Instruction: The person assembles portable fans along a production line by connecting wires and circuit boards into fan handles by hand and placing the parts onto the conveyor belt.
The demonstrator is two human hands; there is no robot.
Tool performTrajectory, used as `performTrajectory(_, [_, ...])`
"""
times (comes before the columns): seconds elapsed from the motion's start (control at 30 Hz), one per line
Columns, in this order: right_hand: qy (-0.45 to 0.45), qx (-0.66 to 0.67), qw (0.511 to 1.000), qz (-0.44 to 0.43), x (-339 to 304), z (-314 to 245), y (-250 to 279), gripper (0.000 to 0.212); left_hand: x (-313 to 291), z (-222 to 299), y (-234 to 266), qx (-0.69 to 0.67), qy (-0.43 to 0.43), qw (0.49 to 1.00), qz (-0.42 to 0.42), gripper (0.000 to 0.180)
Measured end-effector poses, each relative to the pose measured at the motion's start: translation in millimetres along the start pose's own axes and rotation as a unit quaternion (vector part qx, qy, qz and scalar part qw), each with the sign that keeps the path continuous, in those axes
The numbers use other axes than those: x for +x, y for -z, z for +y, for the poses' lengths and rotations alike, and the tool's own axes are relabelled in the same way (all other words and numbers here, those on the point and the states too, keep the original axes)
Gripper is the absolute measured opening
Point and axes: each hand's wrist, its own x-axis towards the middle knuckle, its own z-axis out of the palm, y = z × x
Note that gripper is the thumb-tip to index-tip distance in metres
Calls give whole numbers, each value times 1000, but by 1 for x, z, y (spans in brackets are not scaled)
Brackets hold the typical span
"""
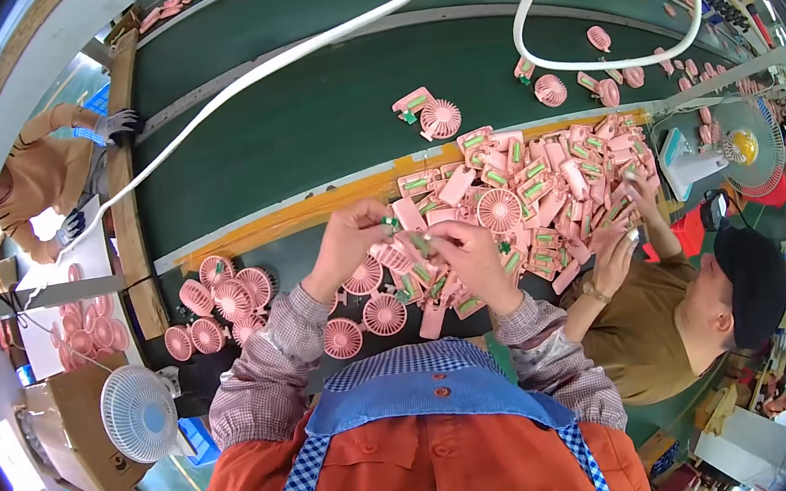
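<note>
In front of my chest both hands are closed on a pink handheld fan [394, 257] with its handle parts. My left hand [344, 243] pinches its upper left side, where a small green circuit board [391, 223] shows by the fingertips. Fingers of my right hand [474, 258] grip the right end, partly covering it. Just beyond and to the right spreads a heap of pink fan parts [542, 192], many with green pieces inside. Several fans with round pink grilles [233, 301] lie left of my left forearm.
A green conveyor belt [274, 133] runs behind an orange-taped ledge [311, 206], carrying scattered fans. White cables [294, 55] hang overhead. At right, a co-worker's hands [616, 264] reach into the heap. Another person [51, 178] works at far left. A white desk fan [139, 413] stands at lower left.
</note>
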Motion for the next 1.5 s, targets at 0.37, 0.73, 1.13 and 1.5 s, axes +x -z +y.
performTrajectory(0.37, [43,-70,996,-33,-22,-16,-20,4,-44,21,-32,33,22,999,-20,14])
performTrajectory(0.73, [-10,-23,997,-69,-32,-23,-13,4,-57,26,-39,158,-60,985,-19,11])
performTrajectory(1.13, [115,-95,989,9,-34,-15,-20,5,-57,41,-43,250,-142,958,-13,11])
performTrajectory(1.5, [21,-16,999,-47,-33,-16,-16,7,-58,47,-45,297,-136,943,-57,12])
